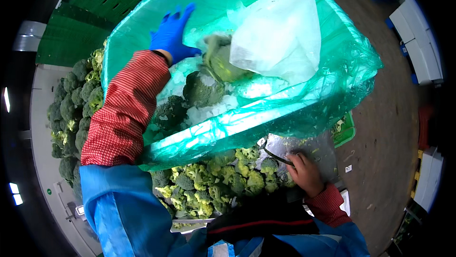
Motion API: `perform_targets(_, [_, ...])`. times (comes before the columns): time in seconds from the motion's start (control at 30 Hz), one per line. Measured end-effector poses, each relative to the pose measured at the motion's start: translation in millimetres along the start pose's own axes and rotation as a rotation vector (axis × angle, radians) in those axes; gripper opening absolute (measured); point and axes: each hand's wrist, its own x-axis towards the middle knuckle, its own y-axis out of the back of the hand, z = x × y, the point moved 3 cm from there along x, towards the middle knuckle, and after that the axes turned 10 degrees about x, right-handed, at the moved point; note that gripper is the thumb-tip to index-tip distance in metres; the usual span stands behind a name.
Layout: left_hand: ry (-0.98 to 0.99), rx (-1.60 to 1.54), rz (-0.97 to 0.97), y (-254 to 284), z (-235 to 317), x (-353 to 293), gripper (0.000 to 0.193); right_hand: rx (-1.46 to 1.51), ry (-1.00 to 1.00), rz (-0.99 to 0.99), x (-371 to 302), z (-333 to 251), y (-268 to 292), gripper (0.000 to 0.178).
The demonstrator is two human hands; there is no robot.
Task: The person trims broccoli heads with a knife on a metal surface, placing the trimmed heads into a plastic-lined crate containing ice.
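My left hand (pixel 172 36), in a blue glove, reaches over a crate lined with green plastic film (pixel 294 107). Its fingers are spread and hold nothing. Just right of it, inside the liner, a broccoli head (pixel 225 62) looks smeared by motion. Nearer to me lie another broccoli head (pixel 203 90) and a darker one (pixel 171 112), among crushed ice (pixel 211 111). A white sheet (pixel 280 34) covers the crate's right part. My bare right hand (pixel 305 174) is closed around a thin, dark, curved tool (pixel 275 156), possibly a knife, over a metal surface (pixel 318 155).
Many cut broccoli florets (pixel 209 186) are heaped below the crate's near edge. Whole broccoli heads (pixel 71 100) pile up at the left, beside stacked green crates (pixel 80 29). A green bin (pixel 347 131) stands at the right, and white boxes (pixel 418 38) line the far right.
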Motion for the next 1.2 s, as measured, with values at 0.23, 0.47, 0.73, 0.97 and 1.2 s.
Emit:
perform_targets(0.23, [-0.179, -0.905, -0.424, -45, 7, 1, 0.096, -0.035, 0.053, 0.005, 3, -10, 2, 0.028])
perform_targets(0.47, [-0.435, -0.176, -0.083, 11, 90, 3, 0.137, -0.038, 0.029, 0.035, -5, -3, -2, 0.027])
perform_targets(0.73, [-0.234, -0.204, -0.366, -25, 79, 21, 0.137, -0.069, 0.067, 0.115, -18, -16, 6, 0.023])
perform_targets(0.97, [-0.085, -0.747, 0.150, -6, -48, 3, 0.103, 0.157, -0.198, 0.286, -50, -2, 5, 0.022])
perform_targets(1.2, [0.027, -1.832, -0.029, 106, -75, -121, 0.042, 0.225, -0.433, 0.244, -61, -1, -1, 0.044])
